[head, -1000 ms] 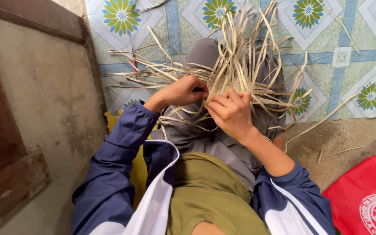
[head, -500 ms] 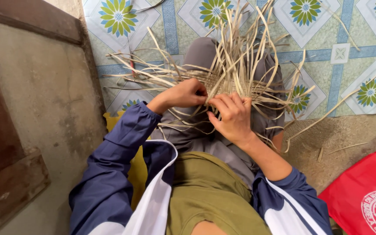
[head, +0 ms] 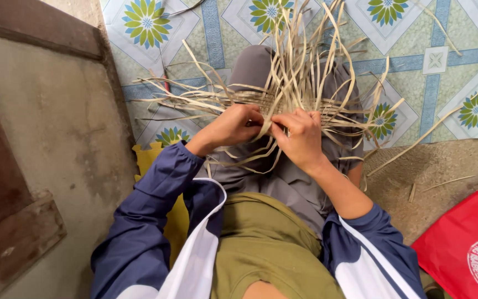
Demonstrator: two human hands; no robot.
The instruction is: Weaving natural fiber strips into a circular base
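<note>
A half-woven mat of pale bamboo strips (head: 291, 102) rests on my raised knees, with loose strip ends fanning out to the left, right and upward. My left hand (head: 233, 126) pinches strips at the near edge of the woven patch. My right hand (head: 301, 135) grips strips right beside it, fingertips almost touching the left hand. Several strips curl down under both hands toward my lap. I wear grey trousers, an olive shirt and a navy and white jacket.
A patterned floor mat (head: 438, 61) with green flowers lies under my legs. A concrete wall with a wooden frame (head: 40, 39) runs along the left. A red bag (head: 468, 243) sits at the lower right. A yellow cushion (head: 150, 158) shows beneath me.
My two hands have drawn closer together at the near edge of the weave, and the right hand has shifted slightly left. The strips have bent a little with them.
</note>
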